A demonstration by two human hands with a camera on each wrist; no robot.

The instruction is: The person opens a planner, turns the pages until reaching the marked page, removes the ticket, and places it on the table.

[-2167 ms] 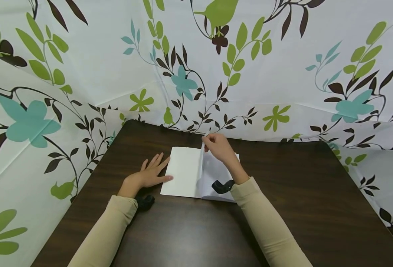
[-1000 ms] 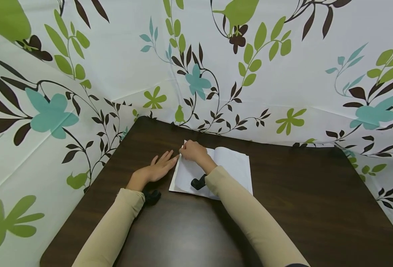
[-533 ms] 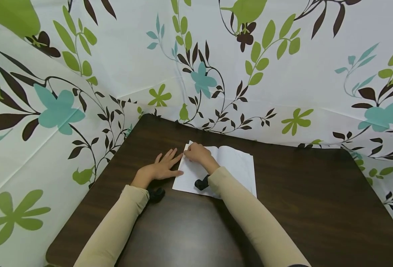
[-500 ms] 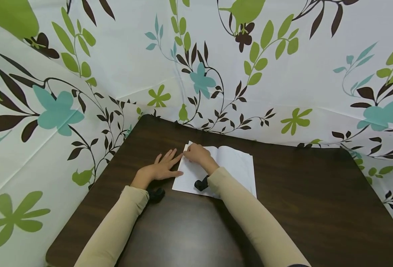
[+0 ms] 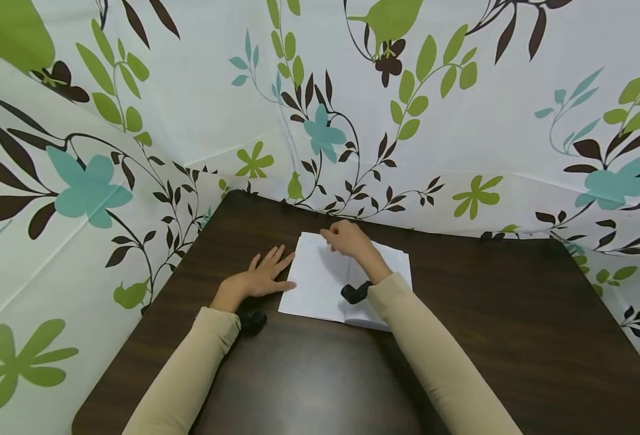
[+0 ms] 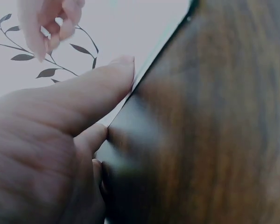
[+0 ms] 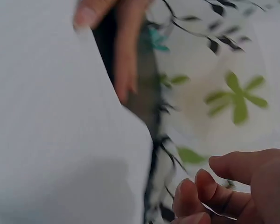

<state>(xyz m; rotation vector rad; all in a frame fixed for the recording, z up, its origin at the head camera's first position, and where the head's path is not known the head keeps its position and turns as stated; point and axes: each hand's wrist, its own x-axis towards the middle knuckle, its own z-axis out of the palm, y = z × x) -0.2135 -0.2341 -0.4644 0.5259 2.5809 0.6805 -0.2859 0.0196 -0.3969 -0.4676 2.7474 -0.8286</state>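
Observation:
An open notebook (image 5: 315, 287) with white lined pages lies on the dark wooden table. My left hand (image 5: 255, 281) rests flat at its left edge, fingers spread; in the left wrist view the thumb (image 6: 98, 91) lies along the page edge. My right hand (image 5: 350, 240) hovers above the top of the notebook near the fold. Its fingers (image 7: 189, 198) are loosely bent in the right wrist view, thumb apart from them and nothing between. Part of the right page is hidden behind my right forearm.
A dark brown table top (image 5: 515, 326) extends on both sides of the notebook. Behind and to the left hangs a white cloth (image 5: 189, 90) printed with leaves, flowers and birds. Black wrist devices (image 5: 355, 292) are worn at both wrists.
My right hand has turned a page from right to left, pressed near the left page's top corner, then let go and moved right toward the fold. My left hand stays at the left edge.

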